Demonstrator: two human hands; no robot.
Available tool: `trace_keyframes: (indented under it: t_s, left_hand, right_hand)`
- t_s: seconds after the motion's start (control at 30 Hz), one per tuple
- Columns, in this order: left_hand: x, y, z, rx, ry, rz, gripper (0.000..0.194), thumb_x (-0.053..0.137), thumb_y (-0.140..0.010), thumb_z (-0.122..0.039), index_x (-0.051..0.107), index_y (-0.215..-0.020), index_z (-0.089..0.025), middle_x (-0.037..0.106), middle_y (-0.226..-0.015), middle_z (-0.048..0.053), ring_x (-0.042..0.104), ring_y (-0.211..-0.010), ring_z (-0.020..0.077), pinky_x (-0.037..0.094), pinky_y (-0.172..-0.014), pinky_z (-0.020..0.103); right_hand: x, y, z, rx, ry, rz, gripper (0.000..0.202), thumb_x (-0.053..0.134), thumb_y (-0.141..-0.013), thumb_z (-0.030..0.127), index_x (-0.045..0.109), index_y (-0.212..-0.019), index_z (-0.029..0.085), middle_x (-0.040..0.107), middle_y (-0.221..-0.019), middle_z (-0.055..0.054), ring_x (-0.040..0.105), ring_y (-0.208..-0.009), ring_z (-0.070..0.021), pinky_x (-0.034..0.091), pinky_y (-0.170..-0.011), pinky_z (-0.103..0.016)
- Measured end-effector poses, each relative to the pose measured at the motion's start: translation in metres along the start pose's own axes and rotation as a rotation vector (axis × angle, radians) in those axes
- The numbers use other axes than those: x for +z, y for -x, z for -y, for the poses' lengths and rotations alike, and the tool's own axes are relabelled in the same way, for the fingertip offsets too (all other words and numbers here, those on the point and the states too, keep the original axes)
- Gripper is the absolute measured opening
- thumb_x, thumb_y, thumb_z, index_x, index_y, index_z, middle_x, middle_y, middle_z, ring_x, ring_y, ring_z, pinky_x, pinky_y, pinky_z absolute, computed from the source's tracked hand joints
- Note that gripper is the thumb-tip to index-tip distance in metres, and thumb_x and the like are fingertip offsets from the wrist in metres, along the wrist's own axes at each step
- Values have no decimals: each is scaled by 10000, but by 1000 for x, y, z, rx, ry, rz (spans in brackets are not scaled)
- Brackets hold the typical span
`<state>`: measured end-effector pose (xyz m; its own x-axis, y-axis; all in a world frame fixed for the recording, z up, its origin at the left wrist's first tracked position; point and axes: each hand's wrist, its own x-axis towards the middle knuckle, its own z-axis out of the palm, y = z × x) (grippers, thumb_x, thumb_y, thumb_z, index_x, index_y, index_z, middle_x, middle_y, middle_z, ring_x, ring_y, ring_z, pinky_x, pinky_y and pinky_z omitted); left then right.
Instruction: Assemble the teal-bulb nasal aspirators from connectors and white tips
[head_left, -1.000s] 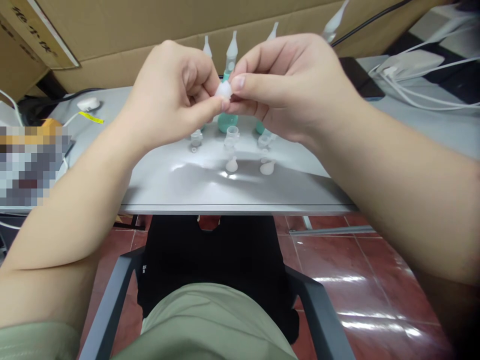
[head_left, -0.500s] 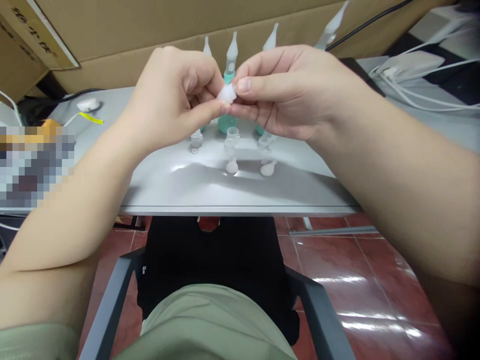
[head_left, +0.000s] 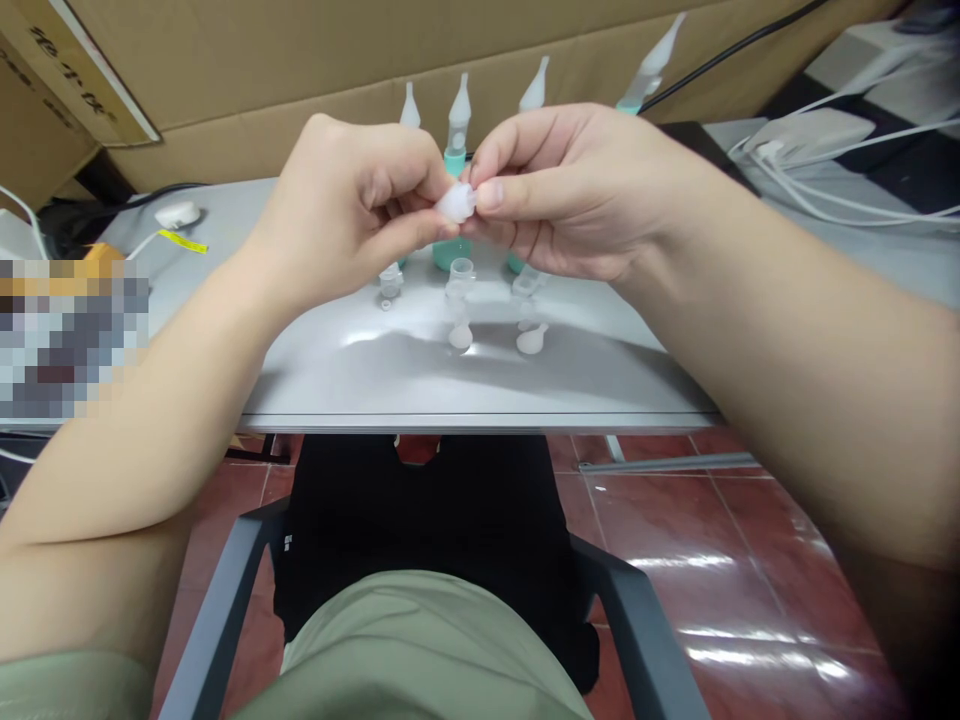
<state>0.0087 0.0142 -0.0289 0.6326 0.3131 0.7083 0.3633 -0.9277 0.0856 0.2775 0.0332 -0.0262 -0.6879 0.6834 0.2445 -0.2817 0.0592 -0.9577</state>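
Note:
A small white translucent piece (head_left: 455, 203) is pinched between both hands above the table. My left hand (head_left: 375, 195) has thumb and fingers closed on its left side. From the right, the thumb and fingertips of my right hand (head_left: 551, 190) grip its narrower end. Behind the hands stand several green bottles with pointed white tips, one of them a green bottle (head_left: 452, 252) partly hidden by the fingers. On the table below lie a clear fitting (head_left: 460, 275), another clear fitting (head_left: 390, 280), a white teardrop-shaped tip (head_left: 460, 336) and a second white tip (head_left: 531, 340).
The grey table (head_left: 360, 385) ends at a straight front edge. Cardboard (head_left: 285, 60) walls its back. White cables (head_left: 825, 190) and a black cable lie at the right. A white round device (head_left: 178, 213) with a yellow-tagged cord sits at the left.
The white piece has turned slightly between the fingers, showing more of its narrow end. The whole view has shifted a little; both hands keep their hold.

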Motion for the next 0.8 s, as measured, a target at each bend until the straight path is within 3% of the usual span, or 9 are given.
trace_keyframes:
  t_s: [0.1, 0.23, 0.33, 0.4, 0.5, 0.53, 0.6, 0.7, 0.8]
  left_hand:
    - [10, 1, -28, -18, -92, 38, 474, 827, -1139, -643, 927, -1523, -385, 988, -1176, 90, 867, -1200, 438, 774, -975, 617]
    - [17, 1, -55, -6, -125, 57, 501, 841, -1146, -666, 916, -1574, -415, 987, -1218, 82, 884, -1286, 436, 781, -1024, 606]
    - [7, 2, -47, -37, -134, 77, 446, 859, -1147, -661, 934, -1519, -427, 979, -1175, 70, 897, -1259, 416, 771, -1010, 575]
    - [-1, 4, -33, -49, -124, 68, 362, 844, -1164, -657, 953, -1416, -421, 963, -1114, 59, 902, -1158, 384, 748, -964, 544]
    - [-4, 5, -15, -17, -30, -112, 368, 771, -1209, -632, 935, -1069, -334, 897, -917, 34, 817, -785, 267, 658, -774, 463]
    - [-2, 4, -12, 14, 15, -192, 411, 780, -1189, -649, 925, -1009, -309, 876, -865, 29, 781, -719, 243, 616, -716, 437]
    - [2, 3, -11, 17, 59, -231, 460, 779, -1179, -663, 923, -962, -283, 876, -837, 28, 759, -681, 213, 592, -684, 403]
    - [6, 1, -13, -17, 26, -205, 538, 728, -1187, -716, 920, -929, -285, 878, -812, 31, 754, -673, 206, 613, -684, 396]
    - [3, -1, -17, -53, 16, -175, 560, 715, -1159, -770, 916, -904, -313, 881, -806, 36, 753, -659, 230, 657, -695, 434]
  right_hand:
    - [-4, -2, -1, -33, 23, 73, 488, 1371, -669, 481, 967, -885, 314, 922, -974, 51, 931, -1025, -128, 790, -1038, -154]
    - [2, 3, 0, -57, -4, 45, 382, 1305, -827, 281, 936, -912, 228, 915, -957, 18, 927, -969, -126, 807, -1007, -188]
    - [8, 7, 2, -84, -25, 11, 292, 1203, -929, 123, 920, -922, 197, 916, -952, 19, 917, -943, -104, 802, -976, -178]
    - [9, 7, 2, -88, -23, 35, 332, 1265, -862, 190, 936, -905, 220, 920, -943, 27, 909, -924, -108, 799, -939, -163]
    - [8, 7, 1, -90, -25, 74, 390, 1303, -798, 222, 927, -903, 226, 924, -940, 38, 911, -919, -109, 799, -937, -163]
    - [8, 6, 1, -93, -28, 74, 364, 1263, -849, 167, 908, -916, 210, 926, -951, 41, 916, -927, -100, 797, -958, -167]
    - [7, 6, 1, -97, -22, 67, 298, 1094, -992, 7, 845, -943, 164, 929, -973, 38, 927, -941, -84, 791, -999, -184]
    - [8, 7, 1, -125, -11, 91, 297, 840, -1094, -136, 778, -972, 127, 930, -996, 28, 935, -947, -74, 781, -1014, -205]
    - [9, 8, -1, -154, -26, 106, 271, 888, -1058, -117, 805, -978, 128, 936, -1004, 15, 938, -949, -96, 787, -991, -215]
